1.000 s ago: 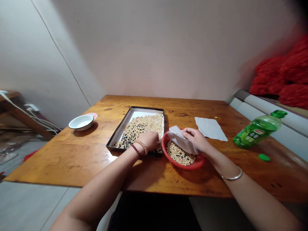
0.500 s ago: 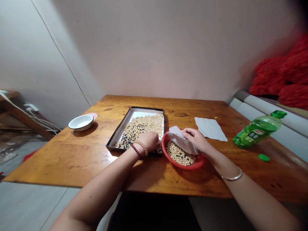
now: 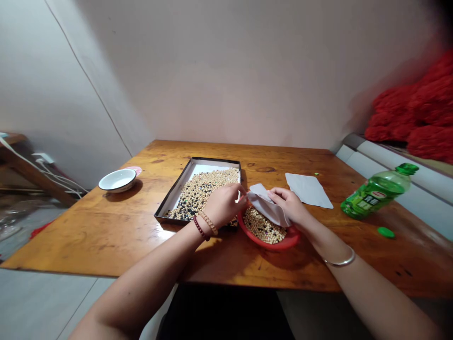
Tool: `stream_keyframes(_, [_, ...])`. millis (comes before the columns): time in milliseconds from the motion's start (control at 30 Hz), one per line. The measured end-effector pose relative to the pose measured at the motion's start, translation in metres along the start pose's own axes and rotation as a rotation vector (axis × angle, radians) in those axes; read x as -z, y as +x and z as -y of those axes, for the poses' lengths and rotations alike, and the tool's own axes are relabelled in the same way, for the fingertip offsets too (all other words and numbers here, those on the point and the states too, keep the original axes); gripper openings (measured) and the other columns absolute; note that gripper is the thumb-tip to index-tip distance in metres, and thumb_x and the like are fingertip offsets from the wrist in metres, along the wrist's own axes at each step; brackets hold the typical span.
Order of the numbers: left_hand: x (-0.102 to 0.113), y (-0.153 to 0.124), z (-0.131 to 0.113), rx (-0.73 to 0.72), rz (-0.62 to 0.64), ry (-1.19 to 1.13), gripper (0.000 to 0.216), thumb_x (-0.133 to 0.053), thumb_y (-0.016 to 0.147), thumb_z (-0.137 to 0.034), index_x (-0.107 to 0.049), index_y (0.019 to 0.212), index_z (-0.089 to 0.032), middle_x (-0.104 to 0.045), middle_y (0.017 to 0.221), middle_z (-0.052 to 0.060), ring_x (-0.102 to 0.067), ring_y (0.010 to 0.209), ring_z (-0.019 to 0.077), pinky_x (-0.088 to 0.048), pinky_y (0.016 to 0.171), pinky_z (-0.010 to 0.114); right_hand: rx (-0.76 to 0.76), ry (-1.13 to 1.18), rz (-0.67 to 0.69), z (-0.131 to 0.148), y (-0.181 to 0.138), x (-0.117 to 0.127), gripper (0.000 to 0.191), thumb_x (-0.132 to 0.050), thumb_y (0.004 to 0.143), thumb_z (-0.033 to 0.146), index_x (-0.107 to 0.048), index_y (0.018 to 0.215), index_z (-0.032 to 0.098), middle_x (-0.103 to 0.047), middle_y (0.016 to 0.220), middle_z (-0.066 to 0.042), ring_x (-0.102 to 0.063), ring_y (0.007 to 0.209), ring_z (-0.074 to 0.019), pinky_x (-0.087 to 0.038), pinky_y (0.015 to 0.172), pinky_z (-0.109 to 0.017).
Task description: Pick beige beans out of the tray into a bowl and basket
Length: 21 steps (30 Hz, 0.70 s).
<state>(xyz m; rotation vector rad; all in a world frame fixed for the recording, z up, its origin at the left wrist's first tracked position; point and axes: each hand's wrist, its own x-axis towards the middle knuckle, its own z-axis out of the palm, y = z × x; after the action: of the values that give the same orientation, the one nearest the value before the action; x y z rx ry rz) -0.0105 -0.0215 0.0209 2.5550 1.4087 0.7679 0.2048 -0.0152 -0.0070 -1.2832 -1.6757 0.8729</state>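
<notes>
A dark metal tray [image 3: 176, 192] on the wooden table [image 3: 106, 231] holds a spread of pale and dark beans [image 3: 208, 186]. Right of it stands a red bowl [image 3: 276, 244] filled with pale beans. My right hand [image 3: 288, 204] grips a folded white paper [image 3: 264, 204] that lies over the bowl's rim. My left hand [image 3: 223, 204], with bead bracelets on the wrist, hovers over the tray's near right corner with its fingers curled, the fingertips at the paper's left end. What they hold is hidden.
A white bowl [image 3: 117, 180] sits at the table's left, a flat white sheet [image 3: 308, 189] right of the red bowl. A green bottle [image 3: 375, 195] lies on its side at the right, its green cap [image 3: 385, 232] nearby. Red fabric [image 3: 421, 118] is piled beyond.
My left hand rose from the beans in the tray and shifted right to the paper's end at the red bowl. My right hand stayed on the paper.
</notes>
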Motion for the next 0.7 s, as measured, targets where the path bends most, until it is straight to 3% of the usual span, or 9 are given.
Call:
stream_keyframes(100, [-0.004,-0.002,-0.008,-0.183,0.050,-0.041,0.021,-0.050,0.089,-0.034,-0.062,0.090,-0.017,-0.063,0.084,0.004,-0.054,0.074,0.0123,-0.042,0.066,0.024,-0.004,0.043,0.028,0.003,0.000,0.000,0.038,-0.054,0.077,0.052,-0.060,0.068,0.016,-0.060,0.067,-0.003,-0.053,0.065,-0.0164,-0.041,0.062,-0.028])
stream_keyframes(267, [-0.017,-0.006,-0.012,-0.371,-0.064,0.133,0.031,-0.038,0.096,-0.035,-0.062,0.087,-0.018,-0.062,0.082,0.004,-0.052,0.075,0.0135,-0.042,0.067,0.026,-0.053,0.157,0.235,0.011,-0.007,0.000,0.038,-0.058,0.076,0.052,-0.067,0.078,0.015,-0.067,0.079,-0.006,-0.059,0.072,-0.0174,-0.047,0.066,-0.029])
stream_keyframes(567, [-0.016,-0.006,-0.006,-0.378,-0.093,0.253,0.026,-0.038,0.096,-0.031,-0.059,0.086,-0.018,-0.058,0.079,0.004,-0.048,0.074,0.0146,-0.038,0.060,0.026,-0.057,0.133,0.437,0.014,-0.012,0.001,0.042,-0.054,0.081,0.053,-0.068,0.080,0.014,-0.065,0.074,-0.004,-0.057,0.065,-0.0143,-0.046,0.061,-0.026])
stream_keyframes(700, [-0.012,-0.005,-0.005,-0.355,-0.074,0.278,0.019,-0.044,0.093,-0.028,-0.058,0.083,-0.018,-0.058,0.080,0.003,-0.049,0.077,0.0154,-0.038,0.062,0.026,-0.035,0.097,0.413,0.013,-0.012,0.000,0.037,-0.059,0.080,0.049,-0.069,0.083,0.014,-0.068,0.079,-0.005,-0.059,0.069,-0.0154,-0.046,0.063,-0.026])
